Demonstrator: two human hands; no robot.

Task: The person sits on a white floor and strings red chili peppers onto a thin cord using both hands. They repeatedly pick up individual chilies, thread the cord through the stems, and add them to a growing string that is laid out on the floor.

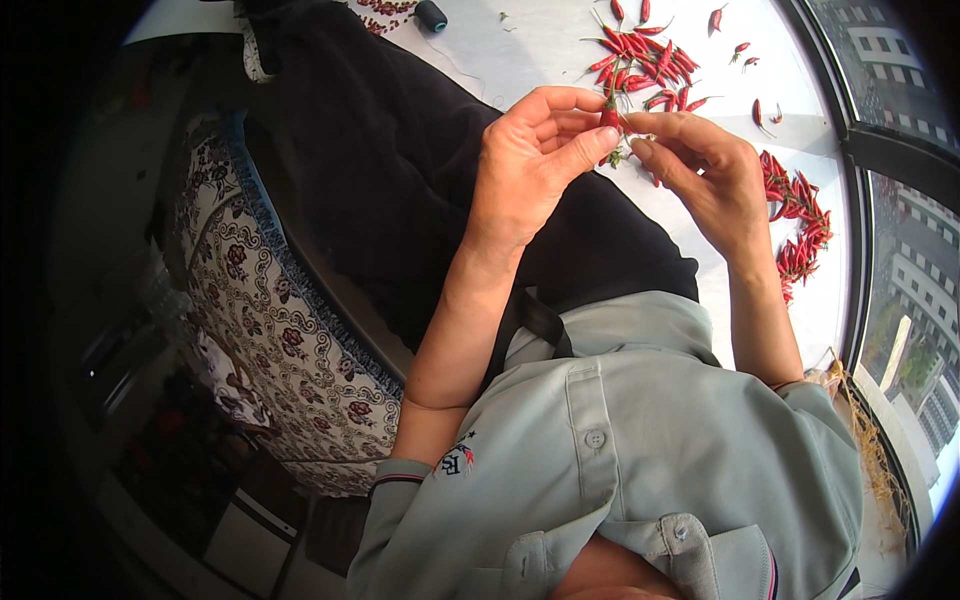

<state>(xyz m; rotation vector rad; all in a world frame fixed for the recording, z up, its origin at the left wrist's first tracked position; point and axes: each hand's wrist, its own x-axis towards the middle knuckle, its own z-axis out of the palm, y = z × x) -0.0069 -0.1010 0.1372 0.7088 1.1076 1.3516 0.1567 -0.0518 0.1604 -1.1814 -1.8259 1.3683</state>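
Observation:
Between the thumb and fingers of my left hand (529, 165) is a red chili pepper (610, 114), its green stem pointing up. Close on its right, the thumb and index finger of my right hand (701, 165) come together beside the pepper; a thin pale strand seems to run there, but whether they pinch it cannot be told. Beyond both hands lies a loose pile of red chili peppers (637, 56) on the white surface. A dense cluster of chilies (799, 217), apparently strung together, curves along to the right of my right hand.
A dark thread spool (430, 15) lies at the top, near small dried reddish pieces (386, 9). Single chilies (757, 112) are scattered towards the window frame (862, 146) on the right. A floral-patterned cloth cover (292, 330) is at the left. Dry plant strands (870, 442) hang by the lower window edge.

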